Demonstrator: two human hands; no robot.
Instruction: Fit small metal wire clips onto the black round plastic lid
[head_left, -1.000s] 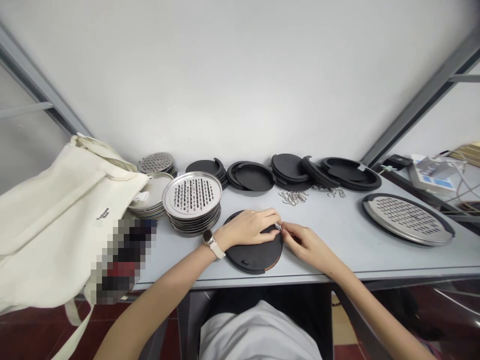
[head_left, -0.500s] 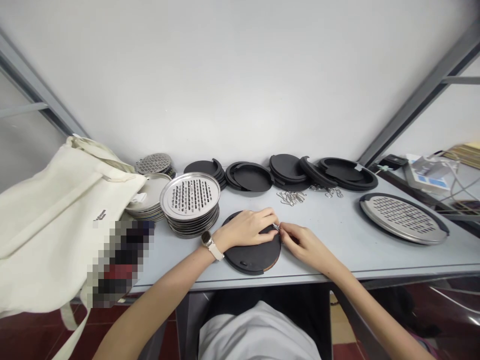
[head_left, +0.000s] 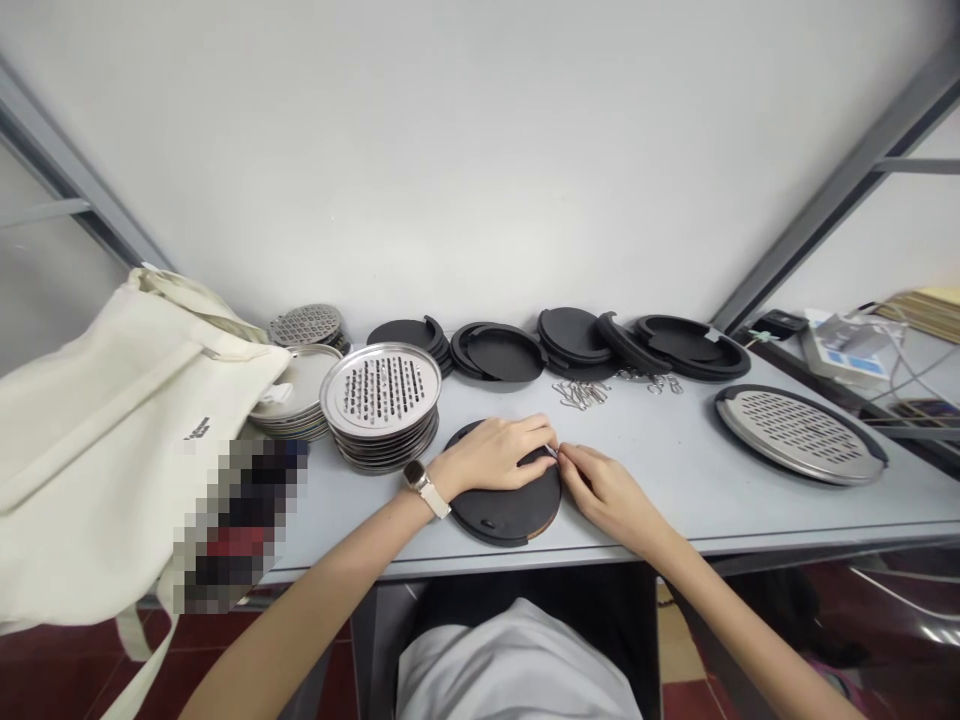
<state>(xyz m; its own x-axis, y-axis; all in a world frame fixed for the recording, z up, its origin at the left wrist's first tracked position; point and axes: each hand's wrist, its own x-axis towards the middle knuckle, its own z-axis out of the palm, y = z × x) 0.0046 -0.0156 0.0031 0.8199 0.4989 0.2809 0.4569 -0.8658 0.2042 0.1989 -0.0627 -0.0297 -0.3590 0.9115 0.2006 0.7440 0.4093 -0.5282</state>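
Flat on the table near its front edge lies a round black disc [head_left: 506,515] with a brownish strip along its lower right rim. My left hand [head_left: 499,455], with a watch at the wrist, rests across the disc and grips it, thumb and fingers closing toward its right edge. At that edge my right hand [head_left: 600,490] pinches a small metal hook [head_left: 553,453], mostly hidden by the fingertips. Similar loose metal hooks [head_left: 583,395] lie in a small heap behind the hands.
Stacked metal grater plates [head_left: 382,395] stand left of the disc, beside plain metal discs [head_left: 296,385]. Black round holders [head_left: 502,352] line the wall. A grater in a black rim [head_left: 802,430] lies right. A cream bag [head_left: 112,430] covers the left end.
Both hands keep nearly the same place on the disc. The right fingertips have shifted slightly at the hook, and the view has moved a little.
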